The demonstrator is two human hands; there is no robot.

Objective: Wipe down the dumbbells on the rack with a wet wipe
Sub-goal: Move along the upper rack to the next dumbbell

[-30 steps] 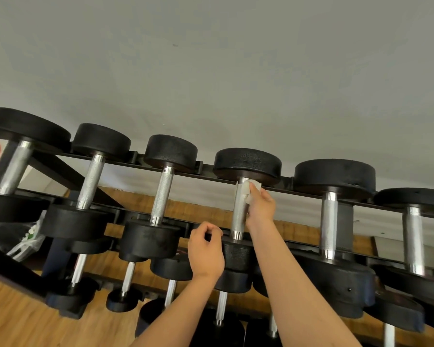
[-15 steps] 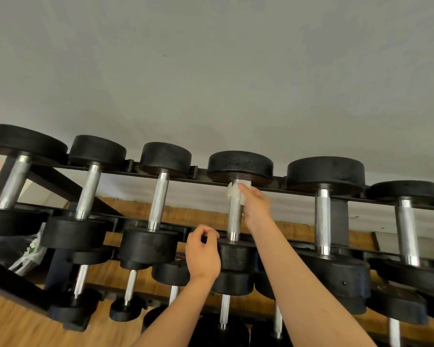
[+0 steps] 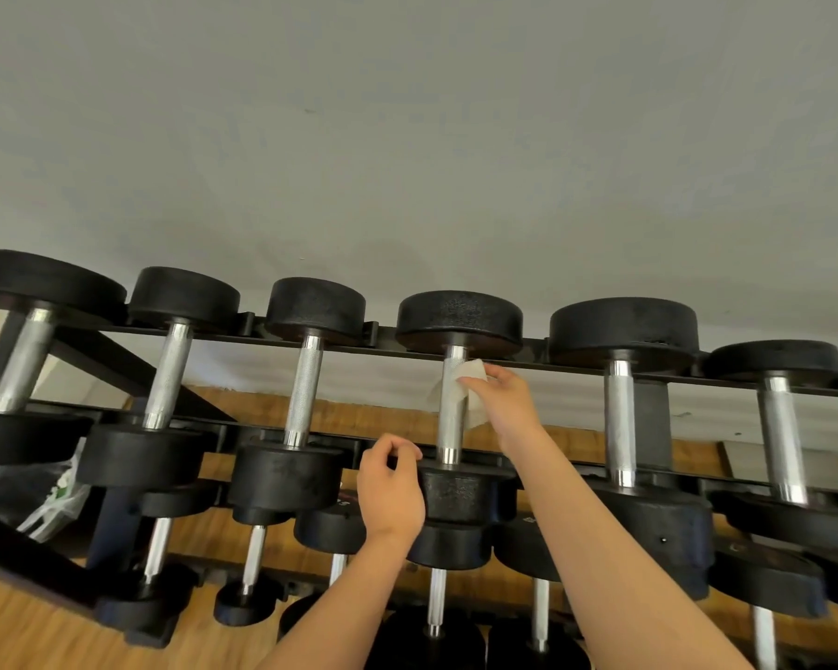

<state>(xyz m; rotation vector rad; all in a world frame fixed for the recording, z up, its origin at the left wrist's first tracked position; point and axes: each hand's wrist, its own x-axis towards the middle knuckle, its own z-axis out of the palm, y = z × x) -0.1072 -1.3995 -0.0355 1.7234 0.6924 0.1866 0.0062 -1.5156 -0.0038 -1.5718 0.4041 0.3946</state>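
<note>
1. White fibre: wet wipe (image 3: 456, 394). Half a second ago it was a small wad pressed at the very top of the handle, just under the far head. It now hangs opened out and draped round the upper half of the steel handle (image 3: 450, 435).
2. Meaning of the change, by judgement: the wipe has been respread for a fuller pass down the bar. The handle is mid-clean, with its lower half still to be covered.
3. Fourth dumbbell (image 3: 459, 317), counted from the left on the top tier of the rack (image 3: 243, 333). It lies across both rails, where it lay a second ago.
4. Right hand (image 3: 506, 403): fingers partly closed and pinching the upper edge of the wipe against the right side of the handle, with the loose cloth trailing below the fingertips.
5. Left hand (image 3: 390, 493): in the same place as before, fingers curled over the upper left rim of the near head (image 3: 460, 495). By judgement it steadies the weight against rolling.
6. Remaining stock: two top-tier dumbbells to the right, three to the left and a lower tier beneath. None is touched by either hand, and their cleaning state cannot be told.
</note>
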